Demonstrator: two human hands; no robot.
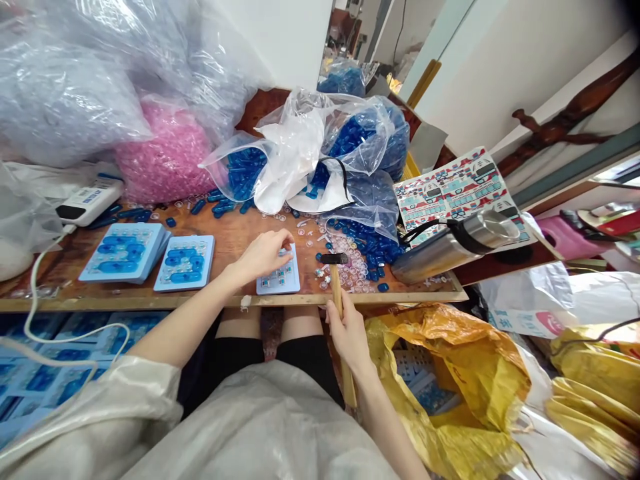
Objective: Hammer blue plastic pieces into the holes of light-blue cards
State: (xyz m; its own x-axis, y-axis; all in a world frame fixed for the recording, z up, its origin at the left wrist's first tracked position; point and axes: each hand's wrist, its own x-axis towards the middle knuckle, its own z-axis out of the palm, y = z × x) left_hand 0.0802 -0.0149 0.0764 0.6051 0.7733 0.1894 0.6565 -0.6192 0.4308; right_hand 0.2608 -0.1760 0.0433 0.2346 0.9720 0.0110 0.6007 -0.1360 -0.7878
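Observation:
My left hand [263,254] rests on the far edge of a small pale blue tray [280,280] near the front of the wooden board [235,237], its fingers curled and pinched over the tray's slots. What the fingertips hold is too small to tell. My right hand [347,333] grips the wooden handle of a small hammer [334,267], whose dark head hovers just right of the tray above loose clear and blue pieces [360,257].
Two filled blue trays [125,250] [185,262] lie at the left. Bags of blue capsules [350,143], a pink bag [167,157] and clear bags stand behind. A steel flask [453,243] lies on the right, above an open yellow bag [450,373] of trays.

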